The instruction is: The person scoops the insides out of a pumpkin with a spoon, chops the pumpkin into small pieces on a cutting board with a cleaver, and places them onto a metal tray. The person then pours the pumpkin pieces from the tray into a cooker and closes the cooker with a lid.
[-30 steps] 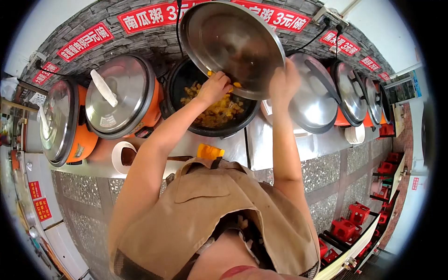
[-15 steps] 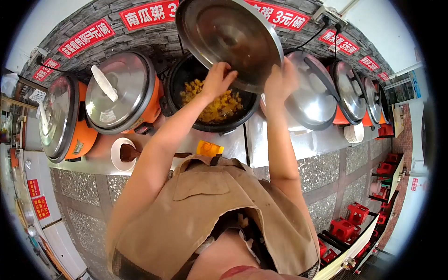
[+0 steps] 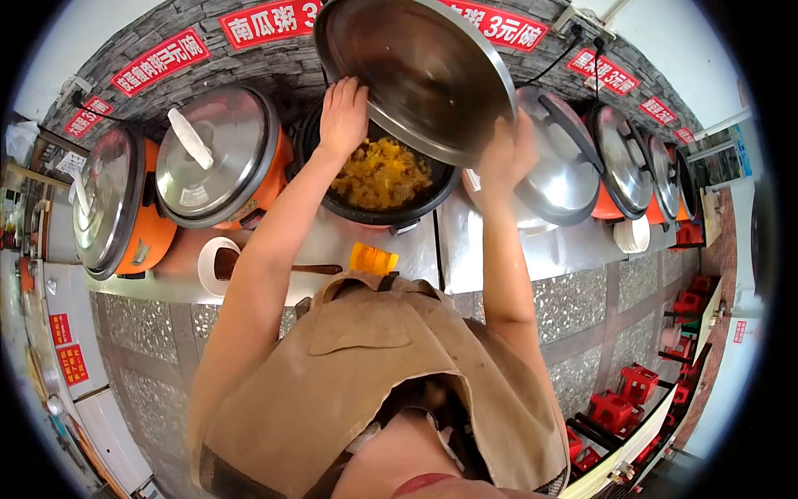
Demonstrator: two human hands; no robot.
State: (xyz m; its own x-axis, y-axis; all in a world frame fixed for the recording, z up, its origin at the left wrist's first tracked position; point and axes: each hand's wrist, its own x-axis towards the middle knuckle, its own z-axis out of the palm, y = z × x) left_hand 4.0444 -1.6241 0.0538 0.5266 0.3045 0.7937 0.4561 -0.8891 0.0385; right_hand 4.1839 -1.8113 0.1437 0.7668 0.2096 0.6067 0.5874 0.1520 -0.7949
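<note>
A large metal basin [image 3: 416, 71] is tilted over a black cooking pot [image 3: 428, 204], its inside facing me. My right hand [image 3: 509, 154], blurred, is closed on the basin's right rim. At the basin's lower left edge is my left hand [image 3: 343, 116], its back towards me and its fingers stretched out side by side; its thumb is hidden. Yellow and brown food pieces [image 3: 382, 175] lie in the pot below. The basin's inside shows no yellow pieces.
Orange cookers with metal lids [image 3: 216, 154] stand on both sides. On the steel counter [image 3: 407, 249] are a white bowl [image 3: 209, 266] with a brown ladle [image 3: 316, 269], a yellow packet [image 3: 372, 259] and stacked white bowls [image 3: 632, 235]. Red stools [image 3: 611, 409] stand at right.
My left hand has moved left from the basin's inside to its left edge. The yellow pieces seen at the basin's lower edge earlier are gone from there. My right hand stays at the rim.
</note>
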